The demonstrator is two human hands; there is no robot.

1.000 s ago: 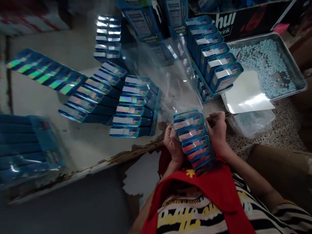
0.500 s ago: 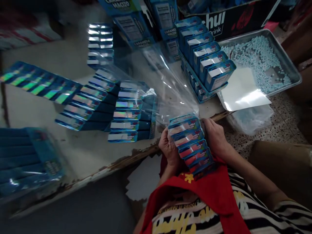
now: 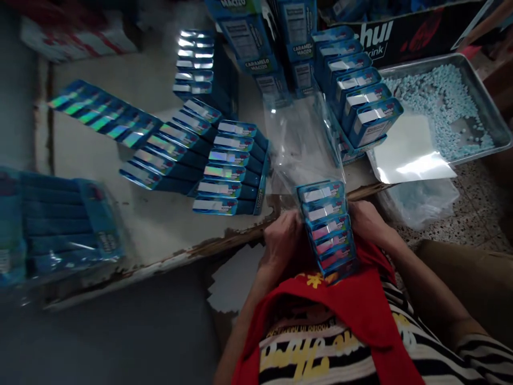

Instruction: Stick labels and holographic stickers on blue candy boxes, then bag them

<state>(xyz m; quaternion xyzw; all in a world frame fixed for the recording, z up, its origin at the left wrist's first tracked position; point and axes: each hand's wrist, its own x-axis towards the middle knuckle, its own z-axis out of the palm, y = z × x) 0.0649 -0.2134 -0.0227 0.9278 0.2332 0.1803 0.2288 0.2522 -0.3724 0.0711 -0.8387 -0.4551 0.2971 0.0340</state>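
Observation:
A row of blue candy boxes (image 3: 331, 227) in a display tray leans against my red apron at the table edge. A clear plastic bag (image 3: 296, 139) stretches from the table to the far end of this row and appears to go around it. To the left of the row, my left hand (image 3: 282, 235) is closed in a fist at the bag's edge. My right hand (image 3: 366, 219) is closed on the other side, its fingertips partly hidden, seemingly pinching the bag as well. How far the bag covers the boxes cannot be made out.
More rows of blue boxes (image 3: 228, 168) lie on the worn white table (image 3: 156, 230). A filled tray of boxes (image 3: 371, 120) stands right of the bag. Beyond are a metal tray (image 3: 507, 133) of pale blue candies and a white sheet (image 3: 414, 152). A wrapped pack (image 3: 60, 224) sits left.
My left hand has come off the side of the box row and curled into a fist beside it. The bag now lies straighter toward the row. The view has shifted left.

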